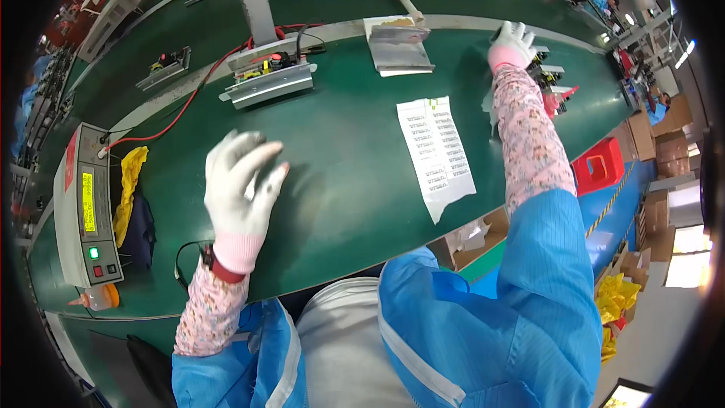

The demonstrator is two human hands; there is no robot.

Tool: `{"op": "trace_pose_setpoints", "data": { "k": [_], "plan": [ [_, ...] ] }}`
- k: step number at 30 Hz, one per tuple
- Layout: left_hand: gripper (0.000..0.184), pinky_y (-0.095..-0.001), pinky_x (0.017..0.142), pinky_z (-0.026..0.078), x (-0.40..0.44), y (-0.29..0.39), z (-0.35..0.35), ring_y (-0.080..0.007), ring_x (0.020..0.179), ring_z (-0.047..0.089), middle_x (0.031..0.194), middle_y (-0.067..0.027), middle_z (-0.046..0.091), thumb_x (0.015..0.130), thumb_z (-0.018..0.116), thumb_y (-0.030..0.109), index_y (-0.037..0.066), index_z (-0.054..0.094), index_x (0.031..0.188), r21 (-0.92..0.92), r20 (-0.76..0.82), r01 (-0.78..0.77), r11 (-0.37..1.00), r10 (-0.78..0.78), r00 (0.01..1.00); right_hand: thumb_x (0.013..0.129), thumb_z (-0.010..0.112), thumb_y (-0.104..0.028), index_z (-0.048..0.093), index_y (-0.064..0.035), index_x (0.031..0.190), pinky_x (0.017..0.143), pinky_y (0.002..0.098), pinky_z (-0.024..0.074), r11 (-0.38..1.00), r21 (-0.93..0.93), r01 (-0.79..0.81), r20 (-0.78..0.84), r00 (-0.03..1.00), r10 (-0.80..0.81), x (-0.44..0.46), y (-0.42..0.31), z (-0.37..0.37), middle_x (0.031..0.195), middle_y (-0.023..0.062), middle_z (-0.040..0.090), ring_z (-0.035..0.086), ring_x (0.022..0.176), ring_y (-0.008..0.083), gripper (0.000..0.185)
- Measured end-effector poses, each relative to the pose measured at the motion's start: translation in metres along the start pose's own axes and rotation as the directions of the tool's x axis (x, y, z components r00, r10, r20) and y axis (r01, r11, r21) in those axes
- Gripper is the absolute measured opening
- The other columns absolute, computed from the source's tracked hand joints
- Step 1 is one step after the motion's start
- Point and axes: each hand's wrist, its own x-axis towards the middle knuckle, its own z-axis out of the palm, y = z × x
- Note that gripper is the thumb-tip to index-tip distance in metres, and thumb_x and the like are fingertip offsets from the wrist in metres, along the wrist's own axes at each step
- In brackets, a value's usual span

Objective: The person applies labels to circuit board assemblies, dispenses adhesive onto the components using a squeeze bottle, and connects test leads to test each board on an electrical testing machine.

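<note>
We reach our right hand toward the far right of the green surface, just beside a group of circuit board assemblies. These have pale metal edges and dark parts with touches of yellow; a red piece lies at their near end. Our right hand's fingers bend forward, slightly apart at the tips, but we cannot tell whether they grip anything. Our left hand hovers over the left part of the surface, fingers apart and curved, holding nothing. We wear white gloves with pink cuffs.

Beyond our left hand, an open metal housing holds electronic parts in yellow, black and red. A printed label sheet lies between our hands, with a bent metal piece beyond it.

Below the near edge, an open cardboard box contains whitish plastic. To its right is a red plastic bin; its contents are unclear. A small bottle with an orange tint is beside the test instrument.
</note>
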Motion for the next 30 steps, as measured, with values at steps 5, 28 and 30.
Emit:
{"op": "trace_pose_setpoints", "data": {
  "k": [5,28,30],
  "plan": [
    [0.030,-0.0379,0.103,0.046,-0.039,-0.004,-0.046,-0.0289,0.118,0.057,0.122,-0.0094,0.063,0.081,0.079,0.012,0.010,0.074,0.111,0.093,-0.054,0.175,0.980,-0.171,0.984,0.094,0.054,-0.024,0.059,-0.0190,0.123,0.096,0.0539,0.0446,0.993,-0.083,0.081,0.106,0.992,-0.072,0.044,0.006,0.033,0.137,0.0087,0.056,0.053,0.125,0.0338,0.030],
    [0.048,-0.0396,0.108,0.041,-0.092,-0.108,-0.180,-0.0311,0.127,0.048,0.137,-0.0159,0.050,0.080,0.080,0.009,0.005,0.065,0.125,0.535,-0.831,0.586,0.609,0.251,0.497,0.072,0.073,-0.002,0.061,-0.0042,0.122,0.106,0.0444,0.0453,-0.106,0.441,0.891,-0.477,0.133,-0.868,-0.196,-0.095,-0.271,0.099,0.0120,0.069,0.065,0.098,0.0303,0.051],
    [0.049,-0.0408,0.108,0.040,-0.096,-0.121,-0.191,-0.0323,0.127,0.047,0.136,-0.0162,0.050,0.079,0.080,0.011,0.005,0.064,0.125,0.510,-0.844,0.629,0.587,0.200,0.497,0.072,0.074,-0.005,0.060,-0.0038,0.123,0.107,0.0453,0.0448,-0.205,0.447,0.871,-0.449,0.020,-0.893,-0.210,-0.107,-0.271,0.097,0.0123,0.068,0.065,0.095,0.0305,0.052]
  ]
}}
